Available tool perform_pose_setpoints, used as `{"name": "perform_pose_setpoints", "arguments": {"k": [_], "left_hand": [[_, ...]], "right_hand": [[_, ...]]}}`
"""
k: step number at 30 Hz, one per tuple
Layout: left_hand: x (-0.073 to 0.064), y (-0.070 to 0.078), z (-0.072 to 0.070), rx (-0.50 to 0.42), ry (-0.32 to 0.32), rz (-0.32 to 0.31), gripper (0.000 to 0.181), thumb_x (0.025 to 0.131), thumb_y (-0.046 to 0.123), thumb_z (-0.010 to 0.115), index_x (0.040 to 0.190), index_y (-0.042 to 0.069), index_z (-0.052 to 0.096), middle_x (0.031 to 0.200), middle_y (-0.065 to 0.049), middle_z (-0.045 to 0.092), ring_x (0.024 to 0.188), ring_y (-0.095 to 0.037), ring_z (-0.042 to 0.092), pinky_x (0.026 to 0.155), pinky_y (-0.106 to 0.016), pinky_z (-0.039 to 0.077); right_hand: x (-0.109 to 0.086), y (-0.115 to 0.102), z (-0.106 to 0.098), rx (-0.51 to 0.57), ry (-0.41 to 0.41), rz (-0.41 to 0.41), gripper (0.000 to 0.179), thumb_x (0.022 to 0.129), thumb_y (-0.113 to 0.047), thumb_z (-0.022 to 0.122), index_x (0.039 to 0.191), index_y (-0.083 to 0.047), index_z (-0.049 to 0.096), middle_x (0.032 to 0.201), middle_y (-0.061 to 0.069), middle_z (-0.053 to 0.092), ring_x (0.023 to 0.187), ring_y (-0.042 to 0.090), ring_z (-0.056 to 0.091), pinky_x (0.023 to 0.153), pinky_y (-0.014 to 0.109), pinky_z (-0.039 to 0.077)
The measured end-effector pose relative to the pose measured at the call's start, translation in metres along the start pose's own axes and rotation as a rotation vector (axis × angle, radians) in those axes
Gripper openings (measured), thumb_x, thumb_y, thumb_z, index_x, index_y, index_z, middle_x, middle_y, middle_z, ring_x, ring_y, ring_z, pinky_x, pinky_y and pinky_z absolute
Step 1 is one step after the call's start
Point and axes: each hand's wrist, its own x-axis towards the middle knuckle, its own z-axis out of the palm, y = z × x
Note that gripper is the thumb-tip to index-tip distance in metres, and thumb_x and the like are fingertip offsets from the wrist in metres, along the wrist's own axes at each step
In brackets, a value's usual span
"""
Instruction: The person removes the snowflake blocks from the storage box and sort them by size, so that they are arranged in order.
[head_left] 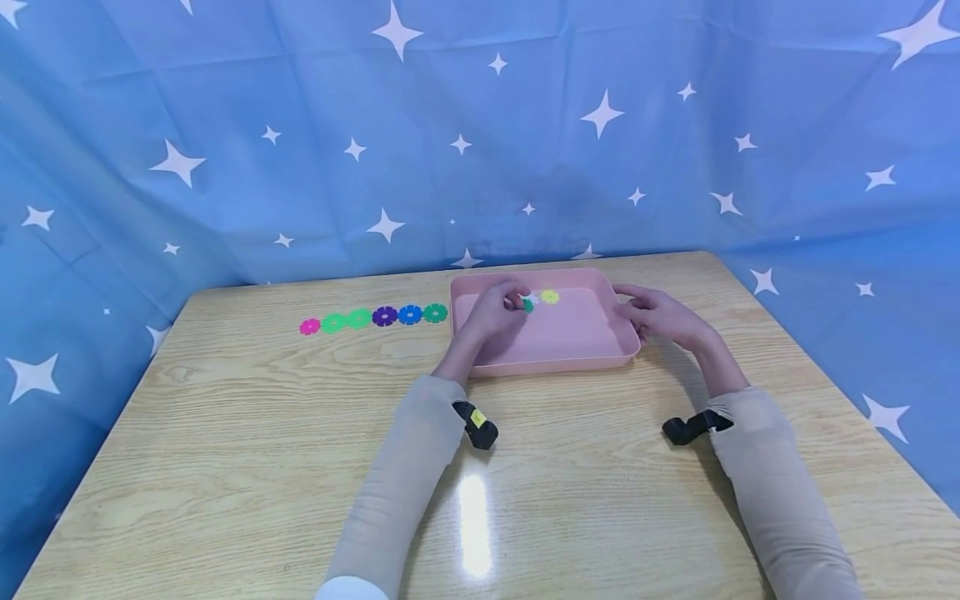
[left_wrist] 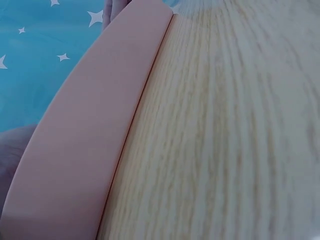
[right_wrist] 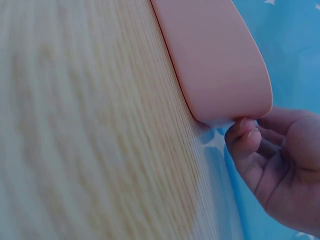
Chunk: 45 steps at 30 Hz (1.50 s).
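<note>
A pink tray (head_left: 555, 365) lies on the table with small flower-shaped discs inside: a yellow disc (head_left: 551, 296), a white disc (head_left: 534, 297) and a green disc (head_left: 528, 306). My left hand (head_left: 492, 312) reaches over the tray's left side, its loosely bent fingertips right beside the green and white discs. The tray's wall hides most of that hand in the left wrist view. At the tray's right end, my right hand (head_left: 660, 315) grips the rim. The right wrist view shows its fingertips (right_wrist: 247, 135) against the outside of the wall.
Left of the tray, a row of discs runs along the table (head_left: 262, 433): a pink disc (head_left: 310, 327), two light green ones, a purple disc (head_left: 385, 316), a blue disc (head_left: 410, 314) and a dark green disc (head_left: 435, 312). A starry blue cloth (head_left: 315, 200) hangs behind the table.
</note>
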Motion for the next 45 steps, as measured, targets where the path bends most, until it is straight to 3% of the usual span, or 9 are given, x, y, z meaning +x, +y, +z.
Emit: {"name": "perform_pose_setpoints", "arguments": {"k": [7, 14, 22, 27, 33, 40, 45], "left_hand": [[-0.002, 0.001, 0.0, 0.014, 0.013, -0.088, 0.03, 0.094, 0.005, 0.069, 0.122, 0.0, 0.059, 0.105, -0.01, 0.06, 0.094, -0.02, 0.053, 0.087, -0.031, 0.047], [-0.002, 0.001, 0.0, 0.098, 0.026, -0.118, 0.021, 0.094, 0.011, 0.073, 0.11, 0.003, 0.061, 0.104, -0.008, 0.059, 0.095, -0.02, 0.053, 0.086, -0.032, 0.048], [-0.007, 0.002, 0.0, 0.042, 0.042, -0.124, 0.014, 0.096, 0.011, 0.069, 0.106, 0.012, 0.059, 0.098, -0.005, 0.058, 0.089, -0.02, 0.054, 0.079, -0.031, 0.047], [-0.013, 0.003, -0.004, -0.012, 0.045, -0.074, 0.011, 0.098, 0.01, 0.063, 0.109, 0.012, 0.061, 0.096, -0.007, 0.061, 0.084, -0.021, 0.056, 0.074, -0.03, 0.046], [-0.021, 0.004, -0.011, -0.063, 0.086, 0.008, 0.015, 0.101, 0.01, 0.06, 0.115, 0.01, 0.065, 0.107, -0.006, 0.064, 0.089, -0.02, 0.059, 0.076, -0.029, 0.05], [-0.032, 0.003, -0.024, -0.137, 0.149, 0.099, 0.028, 0.102, 0.007, 0.059, 0.129, 0.002, 0.064, 0.1, -0.015, 0.067, 0.087, -0.032, 0.067, 0.073, -0.03, 0.056], [-0.039, -0.002, -0.035, -0.18, 0.206, 0.082, 0.028, 0.103, 0.009, 0.058, 0.13, 0.004, 0.063, 0.096, -0.016, 0.064, 0.087, -0.038, 0.066, 0.068, -0.027, 0.053]], "right_hand": [[-0.001, -0.001, -0.001, -0.008, 0.004, 0.002, 0.058, 0.108, -0.023, 0.05, 0.157, -0.001, 0.028, 0.079, 0.012, 0.053, 0.058, 0.019, 0.049, 0.057, 0.038, 0.049], [-0.001, -0.002, -0.001, -0.007, 0.001, 0.0, 0.058, 0.108, -0.022, 0.05, 0.158, -0.002, 0.028, 0.077, 0.011, 0.053, 0.057, 0.019, 0.049, 0.057, 0.038, 0.049], [0.0, -0.001, 0.0, 0.0, -0.014, -0.009, 0.058, 0.108, -0.02, 0.049, 0.158, -0.001, 0.026, 0.077, 0.012, 0.053, 0.058, 0.022, 0.05, 0.058, 0.039, 0.05], [0.0, -0.001, 0.001, -0.004, -0.008, 0.0, 0.058, 0.108, -0.021, 0.049, 0.158, -0.001, 0.026, 0.077, 0.012, 0.053, 0.058, 0.024, 0.05, 0.058, 0.039, 0.05], [-0.001, -0.002, 0.0, -0.005, -0.01, -0.007, 0.058, 0.108, -0.021, 0.049, 0.158, -0.001, 0.027, 0.077, 0.012, 0.053, 0.058, 0.025, 0.049, 0.058, 0.039, 0.049], [-0.001, -0.003, 0.001, -0.013, -0.003, 0.003, 0.058, 0.108, -0.021, 0.05, 0.158, -0.002, 0.027, 0.078, 0.012, 0.053, 0.058, 0.024, 0.049, 0.059, 0.039, 0.049], [-0.002, -0.003, 0.001, -0.019, -0.001, 0.005, 0.058, 0.108, -0.022, 0.05, 0.158, -0.002, 0.027, 0.076, 0.012, 0.053, 0.058, 0.026, 0.05, 0.059, 0.039, 0.049]]}}
